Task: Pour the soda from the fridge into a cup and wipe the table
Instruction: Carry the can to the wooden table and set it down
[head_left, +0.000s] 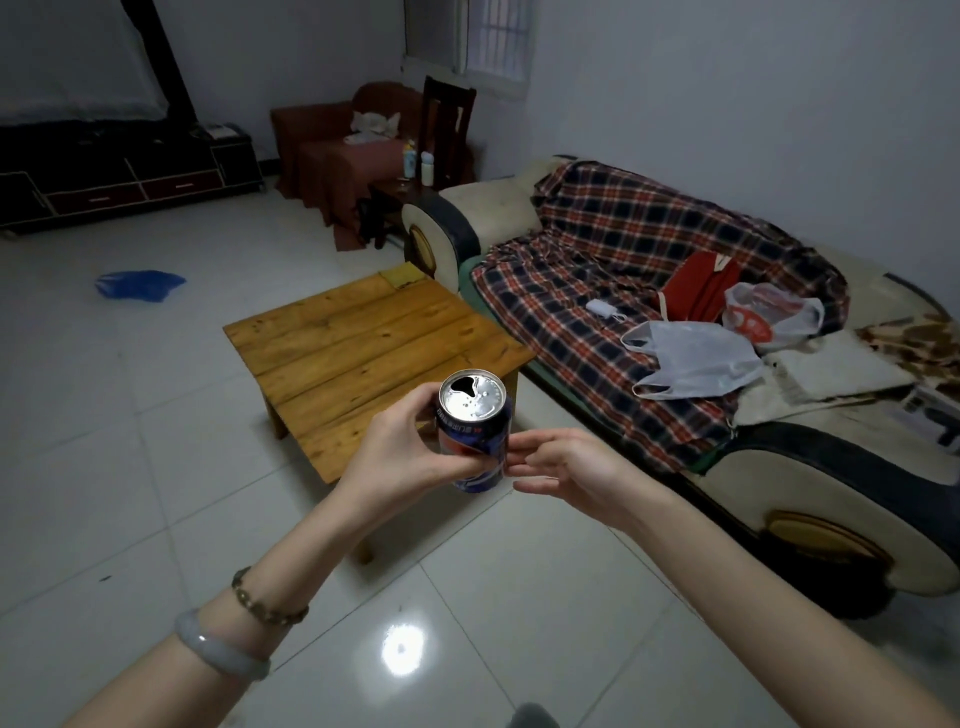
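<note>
A dark blue soda can (475, 434) with a silver top is held upright in front of me, its mouth open. My left hand (400, 457) is wrapped around the can's left side. My right hand (566, 470) is at the can's right side with loosely curled fingers, the fingertips touching or nearly touching it. Beyond the can stands a low wooden table (363, 343) with a bare plank top. A small yellow cloth-like square (404, 275) lies at the table's far corner. No cup is in view.
A sofa (727, 332) with a plaid blanket runs along the right, holding plastic bags (696, 358) and a red item. A dark chair (447, 130) and covered armchair stand at the back. A TV cabinet (119, 176) is far left. A blue bag (140, 285) lies on the tiled floor.
</note>
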